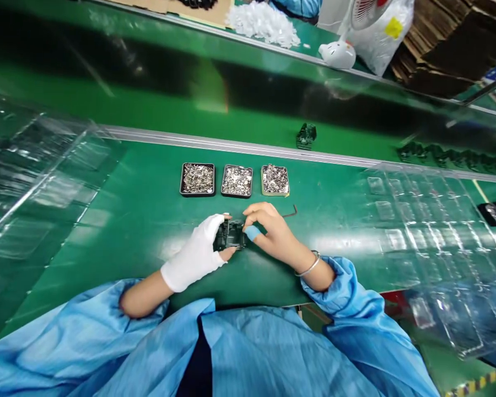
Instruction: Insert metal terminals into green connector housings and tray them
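Observation:
My left hand (196,252), in a white fingerless glove, grips a small dark, boxy plastic part (233,235) with an open frame, thumb below and fingers above. My right hand (273,231), a blue wrap on its thumb, is closed in a pinch at the part's right edge. Whatever those fingertips pinch is too small to make out. Beyond my hands stand three shallow square trays of small shiny metal pieces: a left tray (182,193), a middle tray (222,194) and a right tray (288,193). A thin hex key (291,213) lies just past my right hand.
A metal rail (231,146) crosses the green bench, with another dark part (306,135) behind it. Clear plastic trays stand at left (37,182) and right (421,220). Across the back are a pile of white pieces (264,25), a fan (339,54) and stacked cardboard (446,44).

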A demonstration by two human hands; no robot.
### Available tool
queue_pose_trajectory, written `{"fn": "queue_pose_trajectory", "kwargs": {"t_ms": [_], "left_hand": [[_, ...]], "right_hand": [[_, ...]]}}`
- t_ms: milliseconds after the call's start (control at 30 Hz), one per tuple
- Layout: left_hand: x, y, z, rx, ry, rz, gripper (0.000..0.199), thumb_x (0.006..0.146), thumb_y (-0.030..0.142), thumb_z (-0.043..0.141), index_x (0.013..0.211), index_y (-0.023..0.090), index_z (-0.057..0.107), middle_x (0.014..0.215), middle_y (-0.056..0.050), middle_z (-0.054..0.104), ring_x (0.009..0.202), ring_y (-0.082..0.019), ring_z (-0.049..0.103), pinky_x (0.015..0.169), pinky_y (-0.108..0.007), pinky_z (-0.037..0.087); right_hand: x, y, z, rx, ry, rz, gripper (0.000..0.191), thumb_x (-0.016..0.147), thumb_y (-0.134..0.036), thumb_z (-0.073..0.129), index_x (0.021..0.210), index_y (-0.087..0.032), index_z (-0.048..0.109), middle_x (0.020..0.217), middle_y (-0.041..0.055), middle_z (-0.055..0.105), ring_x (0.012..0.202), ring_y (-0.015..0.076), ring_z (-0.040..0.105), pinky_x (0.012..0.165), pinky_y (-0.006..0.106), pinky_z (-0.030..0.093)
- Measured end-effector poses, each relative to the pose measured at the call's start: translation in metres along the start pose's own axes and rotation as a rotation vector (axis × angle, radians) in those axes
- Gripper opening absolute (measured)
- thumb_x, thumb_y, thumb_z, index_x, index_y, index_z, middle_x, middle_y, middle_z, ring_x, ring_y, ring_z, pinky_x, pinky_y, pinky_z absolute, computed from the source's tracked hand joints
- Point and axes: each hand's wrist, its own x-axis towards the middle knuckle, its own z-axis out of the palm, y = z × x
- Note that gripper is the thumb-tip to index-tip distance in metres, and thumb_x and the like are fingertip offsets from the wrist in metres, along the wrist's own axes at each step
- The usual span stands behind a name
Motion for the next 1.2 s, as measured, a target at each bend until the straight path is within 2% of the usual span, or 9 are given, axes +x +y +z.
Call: {"fn": "queue_pose_trajectory", "kwargs": {"t_ms": [100, 200, 367, 700, 867, 1033, 1200], "left_hand": [[0.000, 0.008, -0.003, -0.058, 0.054, 0.048, 0.051, 0.084, 0.048, 0.049, 0.123, 0.016, 0.044, 0.119, -0.014, 0.056, 0.110, -0.027, 0.057, 0.096, -0.044, 0.048], [-0.001, 0.014, -0.006, -0.018, 0.073, 0.081, 0.050, 0.082, 0.049, 0.051, 0.119, 0.016, 0.047, 0.116, -0.013, 0.056, 0.109, -0.028, 0.056, 0.096, -0.044, 0.048], [-0.002, 0.020, -0.006, 0.055, 0.089, 0.132, 0.043, 0.079, 0.039, 0.054, 0.115, 0.016, 0.049, 0.111, -0.012, 0.058, 0.104, -0.028, 0.057, 0.092, -0.042, 0.050], [-0.003, 0.020, -0.006, 0.102, 0.069, 0.109, 0.043, 0.073, 0.031, 0.055, 0.113, 0.015, 0.053, 0.109, -0.013, 0.061, 0.102, -0.030, 0.059, 0.091, -0.043, 0.050], [-0.003, 0.019, -0.005, 0.185, 0.073, 0.121, 0.046, 0.071, 0.036, 0.057, 0.112, 0.015, 0.057, 0.111, -0.016, 0.062, 0.104, -0.034, 0.058, 0.091, -0.048, 0.049], [-0.003, 0.018, -0.008, 0.001, 0.022, 0.116, 0.043, 0.081, 0.042, 0.049, 0.114, 0.014, 0.052, 0.109, -0.013, 0.060, 0.100, -0.027, 0.060, 0.089, -0.041, 0.050], [-0.001, 0.018, -0.013, -0.077, -0.007, 0.045, 0.046, 0.080, 0.046, 0.047, 0.114, 0.016, 0.051, 0.108, -0.011, 0.060, 0.097, -0.026, 0.060, 0.087, -0.040, 0.050]], "right_hand": [[-0.002, -0.008, 0.004, -0.027, -0.019, -0.033, 0.017, 0.081, -0.008, 0.052, 0.091, -0.021, 0.055, 0.110, 0.0079, 0.060, 0.107, 0.0201, 0.054, 0.095, 0.039, 0.042], [-0.003, -0.009, 0.007, -0.041, -0.026, -0.057, 0.019, 0.079, -0.007, 0.053, 0.091, -0.021, 0.054, 0.109, 0.0071, 0.060, 0.103, 0.0195, 0.054, 0.093, 0.037, 0.042], [-0.002, -0.006, 0.011, -0.066, -0.029, -0.065, 0.012, 0.083, -0.011, 0.053, 0.090, -0.021, 0.055, 0.107, 0.0067, 0.062, 0.100, 0.0189, 0.055, 0.092, 0.036, 0.041], [-0.003, -0.007, 0.010, -0.054, -0.056, -0.042, 0.017, 0.080, -0.007, 0.052, 0.090, -0.021, 0.053, 0.104, 0.0063, 0.061, 0.098, 0.0193, 0.054, 0.091, 0.036, 0.041], [-0.002, -0.007, 0.009, -0.007, -0.068, 0.013, 0.020, 0.077, -0.006, 0.050, 0.090, -0.021, 0.052, 0.105, 0.0063, 0.060, 0.100, 0.0196, 0.054, 0.093, 0.038, 0.041], [-0.003, -0.010, 0.015, 0.009, -0.040, 0.041, 0.017, 0.079, -0.007, 0.049, 0.088, -0.021, 0.051, 0.102, 0.0071, 0.059, 0.099, 0.0195, 0.054, 0.093, 0.038, 0.043], [-0.004, -0.010, 0.020, 0.039, -0.026, 0.070, 0.023, 0.075, -0.003, 0.047, 0.089, -0.021, 0.050, 0.103, 0.0071, 0.056, 0.101, 0.0192, 0.054, 0.093, 0.036, 0.045]]}}
